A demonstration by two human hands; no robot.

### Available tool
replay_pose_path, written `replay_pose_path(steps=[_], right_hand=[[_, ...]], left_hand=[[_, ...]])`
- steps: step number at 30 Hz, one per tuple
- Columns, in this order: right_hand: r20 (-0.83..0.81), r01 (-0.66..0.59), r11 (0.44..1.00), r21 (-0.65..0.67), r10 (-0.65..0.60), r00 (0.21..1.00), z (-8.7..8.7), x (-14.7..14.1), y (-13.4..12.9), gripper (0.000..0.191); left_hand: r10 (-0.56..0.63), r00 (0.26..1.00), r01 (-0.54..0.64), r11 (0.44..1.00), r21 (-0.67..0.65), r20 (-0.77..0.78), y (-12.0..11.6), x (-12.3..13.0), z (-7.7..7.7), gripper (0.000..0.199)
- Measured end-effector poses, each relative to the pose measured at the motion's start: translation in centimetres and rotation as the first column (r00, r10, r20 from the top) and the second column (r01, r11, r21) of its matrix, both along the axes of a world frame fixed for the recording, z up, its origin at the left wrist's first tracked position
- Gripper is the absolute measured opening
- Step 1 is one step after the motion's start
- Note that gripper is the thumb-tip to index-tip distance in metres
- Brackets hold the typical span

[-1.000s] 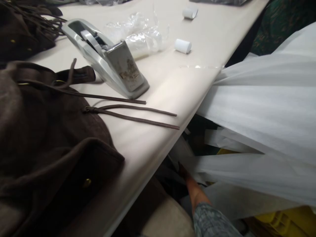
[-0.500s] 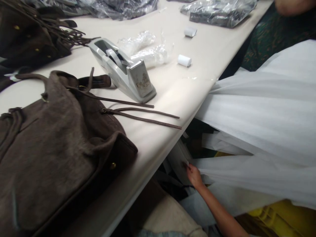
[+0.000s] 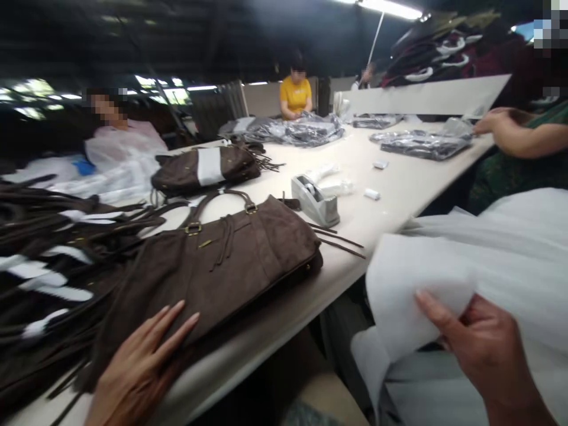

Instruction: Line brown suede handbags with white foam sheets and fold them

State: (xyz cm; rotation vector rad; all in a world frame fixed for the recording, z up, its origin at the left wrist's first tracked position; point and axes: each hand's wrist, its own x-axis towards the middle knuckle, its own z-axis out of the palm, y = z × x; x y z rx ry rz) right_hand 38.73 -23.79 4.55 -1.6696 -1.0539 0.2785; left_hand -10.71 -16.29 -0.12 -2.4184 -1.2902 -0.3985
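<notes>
A dark brown suede handbag (image 3: pixel 231 254) lies on its side along the near edge of the pale table (image 3: pixel 355 231), its handles pointing away from me. My left hand (image 3: pixel 142 361) rests on the bag's lower left part, fingers spread. At the right, beyond the table edge, my right hand (image 3: pixel 479 337) pinches a white paper sheet (image 3: pixel 412 284) between thumb and fingers; the sheet hangs beside a large heap of white sheets (image 3: pixel 510 248). A grey tape dispenser (image 3: pixel 316 201) stands just behind the bag.
More brown bags (image 3: pixel 53 266) with white-wrapped handles pile up at the left. Behind sits a bag with a white band (image 3: pixel 210 167). Plastic-wrapped items (image 3: pixel 421 144) lie farther back, near a person's arms (image 3: pixel 515 131). Other people stand around the table.
The view has swung up and left. My right hand has risen from below the table edge with the white sheet. My left hand now shows on the bag, which lies flatter.
</notes>
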Motion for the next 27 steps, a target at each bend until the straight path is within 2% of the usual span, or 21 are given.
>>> replay_pose_path(steps=[2, 4, 5, 7, 9, 10, 12, 14, 16, 18, 20, 23, 27], right_hand=[[-0.009, -0.165, 0.986, 0.019, 0.165, 0.986, 2.6, -1.5, 1.1, 0.027], [-0.084, -0.296, 0.946, 0.130, 0.308, 0.948, 5.1, -3.3, 2.3, 0.025], [-0.151, -0.363, 0.909, 0.204, 0.396, 0.906, 6.3, -4.3, 3.1, 0.025], [-0.299, -0.462, 0.808, 0.365, 0.571, 0.764, 8.7, -6.3, 5.5, 0.030], [-0.410, -0.481, 0.720, 0.500, 0.686, 0.601, 10.3, -8.5, 8.8, 0.036], [-0.453, -0.475, 0.698, 0.535, 0.712, 0.536, 10.6, -9.6, 10.6, 0.038], [-0.534, -0.515, 0.690, 0.509, 0.722, 0.439, 9.8, -11.8, 14.1, 0.043], [-0.583, -0.616, 0.696, 0.369, 0.689, 0.430, 7.0, -13.5, 17.0, 0.049], [-0.535, -0.654, 0.731, 0.196, 0.639, 0.553, 3.2, -14.6, 18.8, 0.055], [-0.401, -0.656, 0.750, 0.082, 0.627, 0.668, -0.3, -15.0, 19.8, 0.059], [-0.263, -0.635, 0.772, 0.034, 0.620, 0.739, -2.4, -15.1, 20.1, 0.059], [-0.177, -0.632, 0.775, 0.013, 0.624, 0.761, -2.8, -15.0, 20.2, 0.056], [-0.153, -0.610, 0.792, -0.042, 0.598, 0.787, -1.9, -15.2, 20.0, 0.052]], left_hand=[[-0.018, 0.998, 0.022, 0.998, 0.061, -0.056, -0.1, -0.5, 0.4, 0.052], [-0.031, 0.996, 0.040, 0.994, 0.103, -0.089, 0.0, -0.6, 0.4, 0.051], [-0.031, 0.995, 0.042, 0.992, 0.115, -0.093, 0.0, -0.6, 0.3, 0.051], [-0.027, 0.995, 0.040, 0.990, 0.134, -0.094, 0.0, -0.6, 0.2, 0.052], [-0.017, 0.994, 0.033, 0.988, 0.150, -0.106, -0.1, -0.5, 0.1, 0.056], [-0.010, 0.994, 0.028, 0.987, 0.160, -0.111, -0.1, -0.5, 0.0, 0.058], [0.009, 0.994, 0.011, 0.983, 0.182, -0.110, -0.2, -0.6, -0.1, 0.060], [0.029, 0.993, -0.005, 0.979, 0.206, -0.114, -0.1, -0.7, -0.4, 0.059], [0.039, 0.988, -0.006, 0.975, 0.221, -0.147, -0.1, -0.8, -0.5, 0.058], [0.036, 0.982, 0.006, 0.976, 0.217, -0.186, -0.1, -0.8, -0.4, 0.062], [0.043, 0.979, -0.004, 0.981, 0.194, -0.199, 0.1, -0.4, 0.1, 0.070], [0.039, 0.976, 0.002, 0.983, 0.186, -0.216, 0.9, 1.7, 1.3, 0.073], [-0.057, 0.949, 0.136, 0.961, 0.242, -0.310, 2.5, 6.1, 1.5, 0.057]])
